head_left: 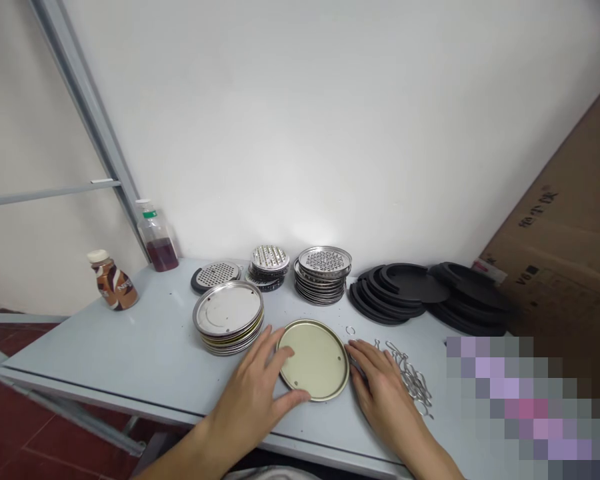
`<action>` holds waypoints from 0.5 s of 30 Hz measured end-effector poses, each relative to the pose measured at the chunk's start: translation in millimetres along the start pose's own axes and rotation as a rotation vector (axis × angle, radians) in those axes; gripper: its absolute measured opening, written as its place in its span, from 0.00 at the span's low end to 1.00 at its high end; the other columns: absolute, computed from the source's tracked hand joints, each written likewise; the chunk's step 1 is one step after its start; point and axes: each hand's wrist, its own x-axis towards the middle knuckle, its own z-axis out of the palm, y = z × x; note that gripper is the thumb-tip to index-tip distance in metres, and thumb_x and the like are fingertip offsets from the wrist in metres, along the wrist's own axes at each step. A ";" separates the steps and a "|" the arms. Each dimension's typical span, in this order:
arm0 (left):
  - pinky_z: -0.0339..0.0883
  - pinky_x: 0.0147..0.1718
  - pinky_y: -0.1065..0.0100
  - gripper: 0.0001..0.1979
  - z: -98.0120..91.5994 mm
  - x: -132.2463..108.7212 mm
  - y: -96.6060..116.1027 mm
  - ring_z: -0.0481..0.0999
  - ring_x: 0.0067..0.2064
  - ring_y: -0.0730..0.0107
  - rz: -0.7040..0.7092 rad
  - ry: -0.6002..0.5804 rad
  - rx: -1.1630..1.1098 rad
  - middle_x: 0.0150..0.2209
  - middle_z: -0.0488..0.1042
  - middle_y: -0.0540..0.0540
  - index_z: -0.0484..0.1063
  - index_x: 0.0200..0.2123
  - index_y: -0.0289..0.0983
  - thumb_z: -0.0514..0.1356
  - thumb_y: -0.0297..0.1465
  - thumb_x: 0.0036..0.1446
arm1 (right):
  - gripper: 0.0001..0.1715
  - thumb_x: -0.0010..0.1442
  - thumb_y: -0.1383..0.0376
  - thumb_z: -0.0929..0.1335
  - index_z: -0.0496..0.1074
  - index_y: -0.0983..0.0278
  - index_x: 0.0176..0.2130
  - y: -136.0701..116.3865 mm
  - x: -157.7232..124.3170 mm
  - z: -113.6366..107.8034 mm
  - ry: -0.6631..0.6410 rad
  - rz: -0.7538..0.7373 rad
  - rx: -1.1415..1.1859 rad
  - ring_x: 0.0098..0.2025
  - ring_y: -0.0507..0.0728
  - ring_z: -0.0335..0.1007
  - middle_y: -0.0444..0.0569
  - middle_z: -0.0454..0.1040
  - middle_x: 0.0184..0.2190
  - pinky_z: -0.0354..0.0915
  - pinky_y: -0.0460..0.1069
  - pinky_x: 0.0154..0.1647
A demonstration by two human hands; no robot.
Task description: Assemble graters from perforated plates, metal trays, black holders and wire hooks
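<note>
Resting on the surface (pixel 105 347), a round pale-green plate (pixel 314 360) was flanked, probably for steadiness: its left rim was spanned by the spread, open left hand (pixel 257 387), its right rim bordered by the loosely open right hand (pixel 383 387). Metal plates (pixel 230 310) were stacked leftward, seemingly saving space.

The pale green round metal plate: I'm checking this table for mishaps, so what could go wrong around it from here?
The left hand is close to the silver-topped stack of round metal plates; a sideways bump might topple it. The loose silver wire pieces lie beside the right hand, which could scatter them. The black, flat round pieces overlap unevenly in their piles, so a nudge might make them slide.
</note>
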 end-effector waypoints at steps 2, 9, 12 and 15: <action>0.57 0.63 0.45 0.24 -18.5 27.9 -5.1 0.59 0.66 0.44 0.023 0.048 0.068 0.63 0.65 0.40 0.69 0.53 0.44 0.66 0.45 0.55 | 0.25 0.67 0.65 0.57 0.69 0.66 0.58 0.9 0.3 1.1 -0.002 -0.002 -0.004 0.64 0.66 0.61 0.58 0.69 0.60 0.50 0.70 0.66; 0.56 0.59 0.46 0.42 -53.2 178.2 -73.1 0.57 0.65 0.36 -0.257 -0.163 0.275 0.61 0.63 0.30 0.60 0.61 0.36 0.66 0.51 0.49 | 0.26 0.66 0.65 0.57 0.70 0.64 0.58 3.3 0.4 1.2 0.009 -0.002 0.013 0.64 0.66 0.61 0.57 0.69 0.59 0.50 0.70 0.66; 0.58 0.56 0.46 0.48 -46.2 208.1 -97.4 0.60 0.63 0.32 -0.344 -0.217 0.294 0.60 0.65 0.30 0.61 0.61 0.38 0.67 0.56 0.42 | 0.28 0.64 0.67 0.56 0.67 0.66 0.60 3.6 -0.6 0.4 0.001 0.002 0.032 0.64 0.65 0.61 0.57 0.69 0.60 0.49 0.70 0.67; 0.59 0.56 0.50 0.51 -37.4 215.4 -108.5 0.62 0.62 0.34 -0.406 -0.255 0.299 0.61 0.65 0.32 0.60 0.62 0.41 0.67 0.58 0.37 | 0.29 0.64 0.68 0.56 0.65 0.68 0.62 3.5 -1.1 0.4 0.003 0.009 0.047 0.64 0.65 0.60 0.58 0.68 0.60 0.48 0.70 0.67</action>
